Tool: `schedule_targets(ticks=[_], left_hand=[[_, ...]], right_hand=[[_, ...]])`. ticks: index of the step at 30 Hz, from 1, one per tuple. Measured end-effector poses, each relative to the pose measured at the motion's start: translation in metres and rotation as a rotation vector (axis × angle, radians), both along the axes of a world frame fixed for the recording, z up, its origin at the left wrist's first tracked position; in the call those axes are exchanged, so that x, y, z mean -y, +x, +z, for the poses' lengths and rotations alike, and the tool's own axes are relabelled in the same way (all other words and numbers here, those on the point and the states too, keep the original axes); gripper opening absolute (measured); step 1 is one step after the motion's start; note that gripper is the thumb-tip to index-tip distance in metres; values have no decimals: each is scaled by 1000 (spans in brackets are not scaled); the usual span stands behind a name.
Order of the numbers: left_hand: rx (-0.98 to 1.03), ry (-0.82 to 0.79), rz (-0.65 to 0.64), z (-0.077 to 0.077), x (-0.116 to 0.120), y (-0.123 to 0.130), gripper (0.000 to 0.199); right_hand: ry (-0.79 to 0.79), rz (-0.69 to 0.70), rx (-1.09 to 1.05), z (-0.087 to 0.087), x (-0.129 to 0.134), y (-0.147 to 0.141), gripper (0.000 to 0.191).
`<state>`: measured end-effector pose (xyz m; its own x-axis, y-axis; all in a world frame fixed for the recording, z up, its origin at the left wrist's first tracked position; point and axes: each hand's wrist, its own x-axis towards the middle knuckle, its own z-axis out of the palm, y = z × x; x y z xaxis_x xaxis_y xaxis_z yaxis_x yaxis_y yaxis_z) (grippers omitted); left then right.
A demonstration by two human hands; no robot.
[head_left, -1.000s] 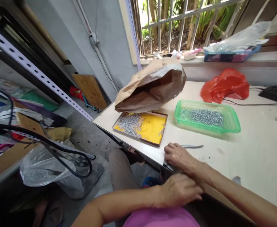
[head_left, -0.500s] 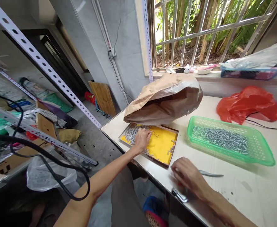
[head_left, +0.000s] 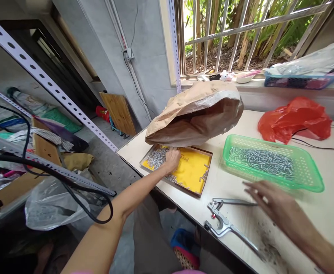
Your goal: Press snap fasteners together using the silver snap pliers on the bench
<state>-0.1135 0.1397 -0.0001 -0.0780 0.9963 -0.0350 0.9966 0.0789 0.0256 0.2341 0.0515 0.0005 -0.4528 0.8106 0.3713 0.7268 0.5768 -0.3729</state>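
Observation:
My left hand (head_left: 172, 160) is in the shallow tray (head_left: 206, 186) with a yellow bottom, beside a heap of small metal pins (head_left: 157, 157). Its fingers are curled down, and whatever they grip is hidden. More pins lie scattered along the tray's right side. My right hand (head_left: 272, 198), slightly blurred, is over the table with fingers stretched out and nothing in them. It is between a green plastic basket (head_left: 315, 180) of similar metal pins (head_left: 265, 163) and a metal hand-press tool like pliers (head_left: 226, 227), which lies with its handles spread.
A large brown paper sack (head_left: 195, 114) lies with its mouth facing me, overhanging the tray's far edge. A red plastic bag (head_left: 294, 120) and a black cable sit behind the basket. Dark specks mark the tabletop at right. A perforated metal post (head_left: 50, 85) slants across the left.
My right hand has moved right and up toward the basket, off the pliers-like tool, which now shows whole. My left hand stays in the tray, slightly farther in. The view has shifted a little.

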Motion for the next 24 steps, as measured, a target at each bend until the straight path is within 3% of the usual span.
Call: schedule_targets(ticks=[4,7,10,13,15,18,24], left_hand=[[13,35,-41,7,0,-4,24],[53,76,-63,19,7,-1,23],[391,72,-85,29,33,17,18],[850,-155,-86,33,76,47,20],[998,-336,-73,30,107,66,22],[1052,-482,-23,16,139,85,25],[1025,-513,21,-17,150,98,32]], right_hand=[[-170,77,-30,-30,65,-24,24],[-174,51,7,-44,86,-27,25],[-152,15,97,-47,91,-24,26],[-195,1,192,-45,91,-24,28],[-202,8,235,-41,90,-24,28],[-157,9,296,-34,87,-25,24],[-101,-4,342,-22,82,-22,24]])
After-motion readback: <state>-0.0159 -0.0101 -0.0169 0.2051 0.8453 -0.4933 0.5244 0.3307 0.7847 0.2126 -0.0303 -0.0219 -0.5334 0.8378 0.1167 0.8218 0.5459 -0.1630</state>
